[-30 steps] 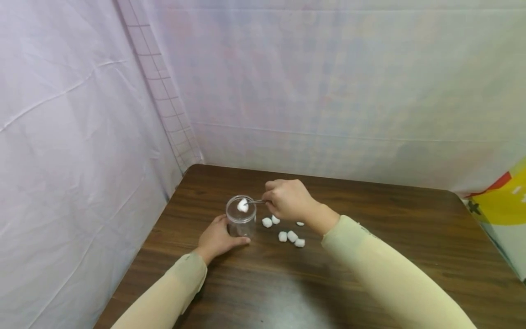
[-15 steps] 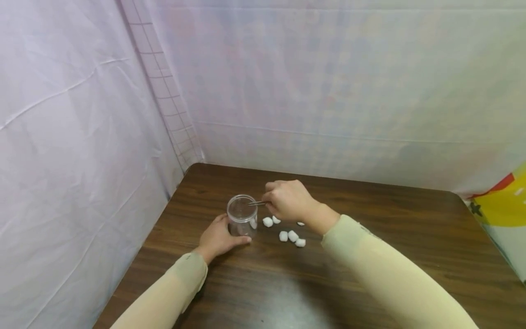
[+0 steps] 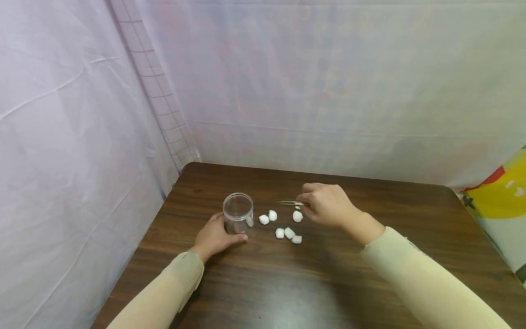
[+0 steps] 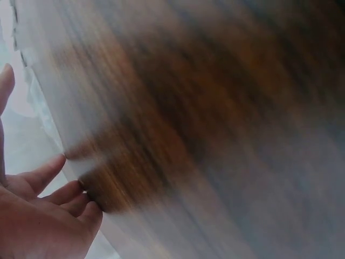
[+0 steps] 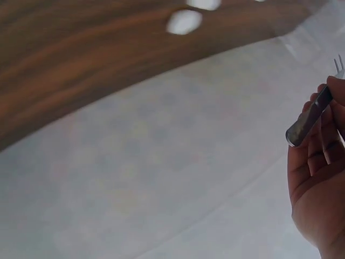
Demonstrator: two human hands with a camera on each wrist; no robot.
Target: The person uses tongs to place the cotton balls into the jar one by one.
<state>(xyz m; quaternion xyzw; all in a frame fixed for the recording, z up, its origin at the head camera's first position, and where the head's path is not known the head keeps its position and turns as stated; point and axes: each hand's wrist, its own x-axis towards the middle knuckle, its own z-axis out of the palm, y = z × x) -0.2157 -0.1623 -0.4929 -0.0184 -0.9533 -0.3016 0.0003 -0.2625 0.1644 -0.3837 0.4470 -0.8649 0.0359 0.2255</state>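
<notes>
Left hand in a wide curve, thumb spread; right hand aloft, fingers curled inward.

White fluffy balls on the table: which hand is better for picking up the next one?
Probably the right hand: it holds the tweezers close to the white balls. The left hand is busy holding the clear jar.

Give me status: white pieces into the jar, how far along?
Done: one white piece shows inside the clear jar.
In hand: the left hand holds the jar; the right hand holds tweezers, with nothing visible at the tips.
Left: six pieces lie in plain view on the table, plus another partly hidden by the right hand. Looks early to me.
</notes>
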